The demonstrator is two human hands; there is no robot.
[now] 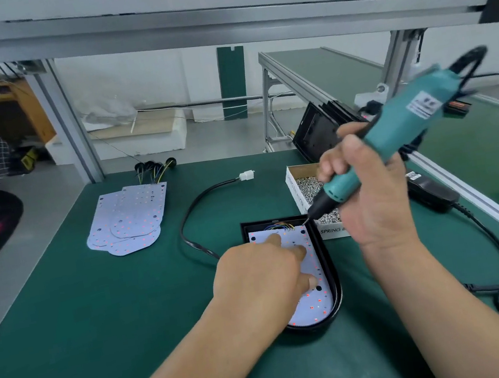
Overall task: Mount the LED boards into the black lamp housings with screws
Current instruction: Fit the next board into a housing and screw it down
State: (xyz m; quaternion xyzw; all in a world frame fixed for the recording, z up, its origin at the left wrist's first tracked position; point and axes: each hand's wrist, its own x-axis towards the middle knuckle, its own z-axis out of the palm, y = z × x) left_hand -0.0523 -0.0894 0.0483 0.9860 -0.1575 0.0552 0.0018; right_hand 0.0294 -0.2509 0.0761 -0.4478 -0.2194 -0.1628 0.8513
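1. Far left of the lamp housing (pixel 334 276): fanned stack of spare LED boards (pixel 128 219), flat on the green table (pixel 65 316), wires at the far end.
2. Just left of the housing: black cable (pixel 186 212), curving away to a white connector (pixel 246 175).
3. Inside the housing: white LED board (pixel 313 309), seated within the black rim, coloured wires at its far edge.
4. Over the housing from the left: left hand (pixel 255 276), fingers (pixel 299 251) stretched out, pressing down on the board.
5. Just behind the housing, to the right: open cardboard box of screws (pixel 305 186).
6. Above the housing's far right corner: right hand (pixel 371 202), fingers (pixel 333 167) clenched round a tilted teal electric screwdriver (pixel 402 128), bit close by that corner; contact impossible to tell.
7. Well behind the housing, to the right: leaning row of spare black housings (pixel 318 135).
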